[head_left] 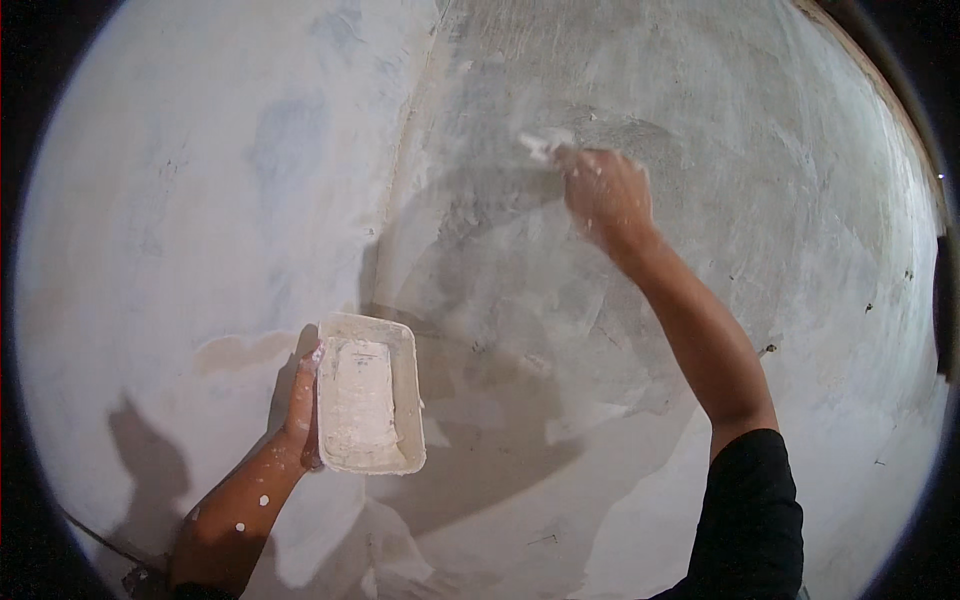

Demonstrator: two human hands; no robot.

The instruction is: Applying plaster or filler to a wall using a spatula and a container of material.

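My left hand (303,400), spotted with white, grips a pale rectangular tray (408,400) by its left side. Creamy paste (364,390) lies inside the tray. Higher up and to the right, my right hand (608,195) is closed around a small spreading tool (545,146), blurred and coated in white paste, against the grey wall (700,180). The tool's exact shape is hard to make out.
The wall meets a whiter section (200,200) at a vertical seam left of centre. Small holes or fixings (769,349) dot the right side. A brownish edge (850,40) runs along the upper right. Shadows of both arms fall on the surface.
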